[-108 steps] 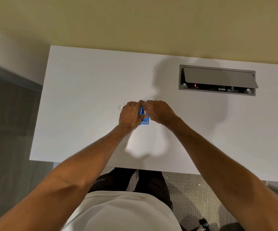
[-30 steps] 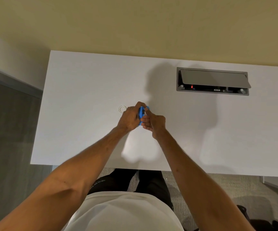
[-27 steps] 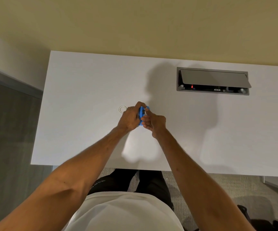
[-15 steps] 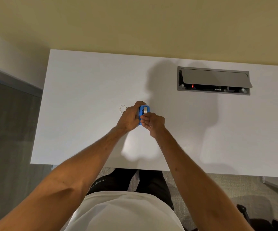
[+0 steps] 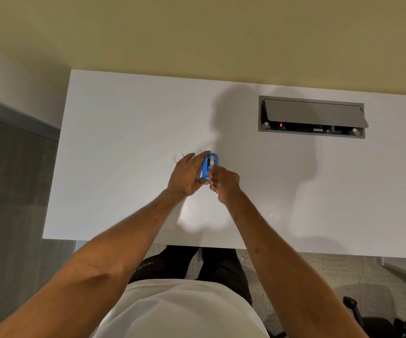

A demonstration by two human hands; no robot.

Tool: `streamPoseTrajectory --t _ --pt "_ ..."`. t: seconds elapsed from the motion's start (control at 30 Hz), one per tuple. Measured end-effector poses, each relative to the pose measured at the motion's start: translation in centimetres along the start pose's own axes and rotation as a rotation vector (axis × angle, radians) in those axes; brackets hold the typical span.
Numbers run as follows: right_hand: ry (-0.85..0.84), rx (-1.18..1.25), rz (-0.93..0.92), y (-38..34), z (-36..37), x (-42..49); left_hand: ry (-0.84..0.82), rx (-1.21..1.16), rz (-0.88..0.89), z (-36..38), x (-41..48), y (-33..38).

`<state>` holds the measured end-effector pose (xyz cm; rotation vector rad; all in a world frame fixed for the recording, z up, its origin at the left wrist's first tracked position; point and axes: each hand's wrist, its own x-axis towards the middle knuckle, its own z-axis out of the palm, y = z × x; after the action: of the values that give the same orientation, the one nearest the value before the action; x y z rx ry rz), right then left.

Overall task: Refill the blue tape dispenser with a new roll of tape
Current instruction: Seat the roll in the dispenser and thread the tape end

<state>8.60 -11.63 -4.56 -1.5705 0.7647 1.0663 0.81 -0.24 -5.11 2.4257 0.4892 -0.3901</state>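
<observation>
I hold the blue tape dispenser (image 5: 209, 165) above the middle of the white desk (image 5: 114, 142). My left hand (image 5: 186, 175) wraps its left side, fingers along the top. A pale tape roll (image 5: 212, 161) shows in the dispenser's slot. My right hand (image 5: 223, 180) is at the dispenser's near end, thumb and fingers pinched together there; whether they pinch the tape end I cannot tell. A small clear ring (image 5: 178, 157) lies on the desk just left of my left hand.
A grey cable box (image 5: 311, 117) with its lid tilted up is set into the desk at the back right, a red light inside. The desk's near edge runs just above my legs. A chair base (image 5: 357, 315) sits on the floor at lower right.
My right hand has slid from the dispenser's top back to its near end, uncovering the roll in the slot. The left hand keeps its hold.
</observation>
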Motion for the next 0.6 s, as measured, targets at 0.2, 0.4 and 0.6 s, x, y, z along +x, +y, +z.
streamPoseTrajectory --t 0.2,0.4,0.6 --pt "0.002 0.007 -0.011 1.5 -0.4 -0.2 -0.013 0.035 -0.018 0.0 -0.1 0.1" --pt "-0.002 0.066 -0.059 3.7 -1.1 -0.4 -0.035 0.035 -0.027 0.0 0.0 0.0" --pt "-0.017 0.031 -0.14 4.5 -1.5 -0.1 -0.054 0.118 -0.013 -0.1 0.2 -0.2"
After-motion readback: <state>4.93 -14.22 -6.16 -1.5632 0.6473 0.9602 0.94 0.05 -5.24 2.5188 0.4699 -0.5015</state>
